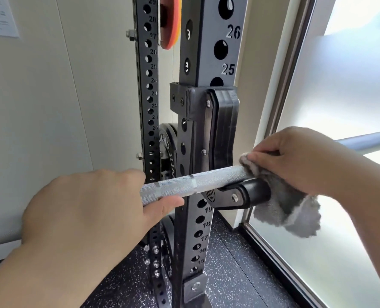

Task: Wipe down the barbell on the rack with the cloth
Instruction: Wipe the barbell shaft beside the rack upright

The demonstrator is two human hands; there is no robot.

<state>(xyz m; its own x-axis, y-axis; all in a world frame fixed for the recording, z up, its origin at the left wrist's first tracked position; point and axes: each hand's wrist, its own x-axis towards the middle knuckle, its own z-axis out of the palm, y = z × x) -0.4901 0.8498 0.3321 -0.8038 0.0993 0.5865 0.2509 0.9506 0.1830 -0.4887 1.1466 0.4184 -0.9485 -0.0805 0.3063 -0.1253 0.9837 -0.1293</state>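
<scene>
Barbell: the knurled steel barbell lies in the black hook of the rack upright.
Left hand: the left hand wraps the shaft, thumb beneath.
Right hand: the right hand clasps the grey cloth over the bar, right of the hook.
Handling: likely heavy, rigid and grippy; the cloth is soft and limp.
Obstacles: hook and upright crowd the stroke; a frosted window stands close on the right.
</scene>
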